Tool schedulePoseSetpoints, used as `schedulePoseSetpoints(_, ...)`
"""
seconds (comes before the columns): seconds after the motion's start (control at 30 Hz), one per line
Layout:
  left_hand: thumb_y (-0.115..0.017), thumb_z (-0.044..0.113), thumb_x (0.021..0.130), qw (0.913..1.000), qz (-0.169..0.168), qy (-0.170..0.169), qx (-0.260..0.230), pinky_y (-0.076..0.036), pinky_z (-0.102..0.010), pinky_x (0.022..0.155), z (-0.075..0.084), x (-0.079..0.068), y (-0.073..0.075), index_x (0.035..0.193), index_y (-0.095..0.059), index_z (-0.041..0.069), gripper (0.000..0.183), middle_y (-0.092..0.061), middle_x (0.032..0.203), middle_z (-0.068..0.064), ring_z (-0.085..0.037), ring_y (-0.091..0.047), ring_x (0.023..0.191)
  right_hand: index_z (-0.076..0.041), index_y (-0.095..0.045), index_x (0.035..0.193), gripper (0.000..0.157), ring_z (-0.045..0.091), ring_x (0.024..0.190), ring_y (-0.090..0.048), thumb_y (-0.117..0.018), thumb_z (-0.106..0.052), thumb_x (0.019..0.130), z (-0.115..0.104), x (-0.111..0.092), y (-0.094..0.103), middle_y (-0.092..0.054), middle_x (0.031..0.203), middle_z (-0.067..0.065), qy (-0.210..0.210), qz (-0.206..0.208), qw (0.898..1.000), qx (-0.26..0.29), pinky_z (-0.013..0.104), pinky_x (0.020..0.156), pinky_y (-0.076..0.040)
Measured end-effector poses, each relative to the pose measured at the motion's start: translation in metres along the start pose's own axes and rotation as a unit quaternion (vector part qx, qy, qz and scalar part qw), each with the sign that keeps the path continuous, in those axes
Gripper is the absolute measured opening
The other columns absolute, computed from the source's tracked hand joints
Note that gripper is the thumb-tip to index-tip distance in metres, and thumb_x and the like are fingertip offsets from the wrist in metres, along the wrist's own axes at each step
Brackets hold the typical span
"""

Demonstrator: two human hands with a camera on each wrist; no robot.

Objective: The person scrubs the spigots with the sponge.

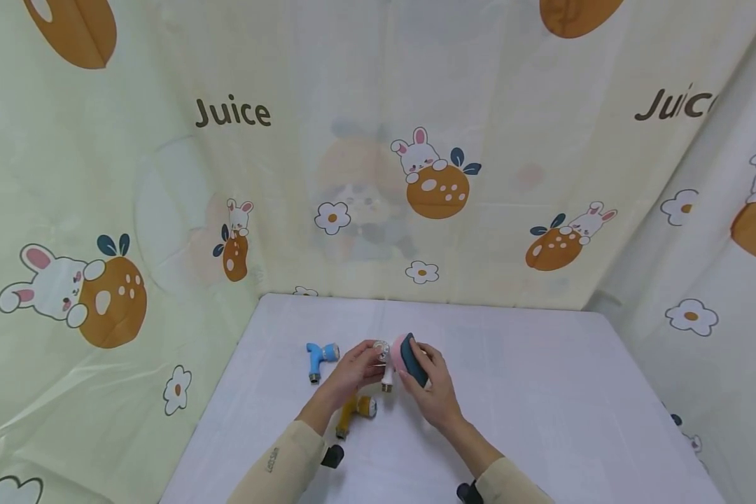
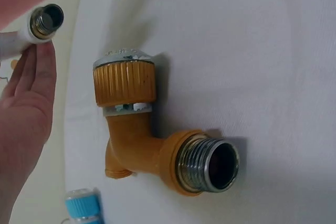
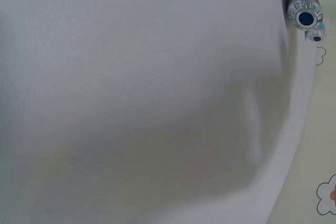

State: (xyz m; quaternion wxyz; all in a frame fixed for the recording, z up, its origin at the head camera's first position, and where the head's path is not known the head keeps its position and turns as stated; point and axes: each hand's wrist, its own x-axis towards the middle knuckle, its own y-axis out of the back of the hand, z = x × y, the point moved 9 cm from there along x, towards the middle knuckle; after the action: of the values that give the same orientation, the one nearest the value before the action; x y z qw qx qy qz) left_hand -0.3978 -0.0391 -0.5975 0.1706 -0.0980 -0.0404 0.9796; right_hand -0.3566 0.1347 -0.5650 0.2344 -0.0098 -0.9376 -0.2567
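Over the middle of the table my left hand (image 1: 358,369) grips a white tap (image 1: 387,378) with a clear ribbed end and a threaded metal end pointing down. Its open threaded mouth shows at the upper left of the left wrist view, on the white tap (image 2: 38,29). My right hand (image 1: 439,392) holds a sponge (image 1: 414,358), pink on one side and dark blue on the other. The pink face is turned to the white tap, close beside it. The right wrist view shows neither this hand nor the sponge.
An orange tap (image 1: 348,416) with a threaded end lies under my left forearm, and fills the middle of the left wrist view. Farther back on the left lies a blue tap (image 1: 317,358). A printed curtain (image 1: 353,84) stands behind the white-covered table (image 1: 542,392).
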Motion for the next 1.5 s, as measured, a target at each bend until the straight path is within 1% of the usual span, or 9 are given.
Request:
schedulePoseSetpoints(0.2, -0.052, 0.048, 0.107, 0.9972, -0.026, 0.025, -0.065, -0.056, -0.036, 0.103, -0.007, -0.003, -0.008, 0.14, -0.059, 0.018, 0.046, -0.072, 0.129, -0.01, -0.023, -0.071, 0.117, -0.022, -0.048, 0.157, 0.069, 0.03, 0.134, -0.051, -0.077, -0.022, 0.095, -0.023, -0.003, -0.002, -0.046, 0.156, 0.013, 0.084, 0.01, 0.996, -0.026, 0.054, 0.101, -0.055)
schedulePoseSetpoints(0.4, -0.049, 0.052, 0.107, 0.9954, -0.025, 0.035, -0.086, -0.055, -0.036, 0.104, -0.011, -0.003, -0.01, 0.141, -0.061, 0.015, 0.051, -0.074, 0.124, -0.011, -0.021, -0.073, 0.111, -0.021, -0.051, 0.155, 0.068, 0.033, 0.135, -0.05, -0.079, -0.023, 0.093, -0.033, -0.004, -0.005, -0.046, 0.156, 0.015, 0.125, 0.009, 0.99, -0.069, 0.053, 0.1, -0.056)
schedulePoseSetpoints(0.6, -0.051, 0.054, 0.106, 0.9964, -0.024, 0.043, -0.07, -0.056, -0.037, 0.104, -0.015, -0.001, -0.008, 0.139, -0.063, 0.009, 0.056, -0.075, 0.124, -0.011, -0.02, -0.073, 0.11, -0.017, -0.054, 0.152, 0.064, 0.037, 0.131, -0.053, -0.079, -0.022, 0.093, -0.027, 0.0, -0.002, -0.051, 0.149, 0.02, 0.115, 0.012, 0.99, -0.087, 0.054, 0.099, -0.056)
schedulePoseSetpoints(0.8, -0.055, 0.053, 0.104, 0.996, -0.037, 0.044, -0.068, -0.056, -0.036, 0.104, -0.015, -0.001, -0.008, 0.14, -0.063, 0.008, 0.058, -0.073, 0.129, -0.012, -0.02, -0.071, 0.115, -0.016, -0.056, 0.151, 0.062, 0.037, 0.129, -0.054, -0.078, -0.021, 0.094, -0.022, 0.002, -0.001, -0.052, 0.148, 0.02, 0.099, 0.007, 0.991, -0.094, 0.055, 0.098, -0.056)
schedulePoseSetpoints(0.97, -0.057, 0.048, 0.105, 0.9956, -0.048, 0.034, -0.073, -0.055, -0.037, 0.104, -0.014, -0.003, -0.006, 0.139, -0.063, 0.004, 0.056, -0.073, 0.128, -0.013, -0.021, -0.071, 0.115, -0.014, -0.056, 0.151, 0.059, 0.037, 0.127, -0.055, -0.075, -0.02, 0.095, -0.02, 0.003, -0.001, -0.052, 0.147, 0.021, 0.091, 0.007, 0.991, -0.096, 0.056, 0.096, -0.056)
schedulePoseSetpoints(1.1, -0.06, 0.039, 0.105, 0.9972, -0.036, 0.031, -0.058, -0.052, -0.041, 0.109, -0.014, -0.004, -0.001, 0.137, -0.064, 0.001, 0.05, -0.075, 0.122, -0.009, -0.02, -0.071, 0.111, -0.015, -0.057, 0.15, 0.058, 0.037, 0.126, -0.054, -0.075, -0.019, 0.095, -0.017, 0.004, 0.0, -0.052, 0.146, 0.021, 0.078, 0.009, 0.991, -0.107, 0.056, 0.095, -0.056)
schedulePoseSetpoints(1.2, -0.065, 0.033, 0.102, 0.9992, -0.021, 0.027, -0.021, -0.045, -0.045, 0.112, -0.013, -0.006, 0.003, 0.134, -0.066, 0.002, 0.045, -0.075, 0.119, -0.004, -0.018, -0.067, 0.109, -0.016, -0.058, 0.149, 0.057, 0.037, 0.126, -0.054, -0.076, -0.02, 0.095, -0.014, 0.004, 0.001, -0.053, 0.146, 0.021, 0.068, 0.008, 0.991, -0.119, 0.054, 0.096, -0.055)
schedulePoseSetpoints(1.33, -0.073, 0.031, 0.098, 0.9994, -0.015, 0.017, 0.027, -0.038, -0.051, 0.112, -0.012, -0.008, 0.005, 0.131, -0.07, 0.008, 0.041, -0.074, 0.125, -0.003, -0.019, -0.061, 0.114, -0.015, -0.059, 0.148, 0.057, 0.038, 0.125, -0.054, -0.077, -0.021, 0.094, -0.015, 0.005, 0.003, -0.054, 0.144, 0.023, 0.075, 0.007, 0.988, -0.135, 0.055, 0.096, -0.055)
schedulePoseSetpoints(1.5, -0.082, 0.026, 0.091, 0.999, -0.023, 0.01, 0.037, -0.042, -0.053, 0.115, -0.011, -0.01, 0.005, 0.137, -0.066, 0.014, 0.05, -0.071, 0.136, -0.005, -0.023, -0.064, 0.124, -0.013, -0.061, 0.146, 0.056, 0.041, 0.122, -0.055, -0.077, -0.021, 0.093, -0.017, 0.008, 0.006, -0.055, 0.142, 0.024, 0.079, 0.012, 0.985, -0.152, 0.056, 0.094, -0.055)
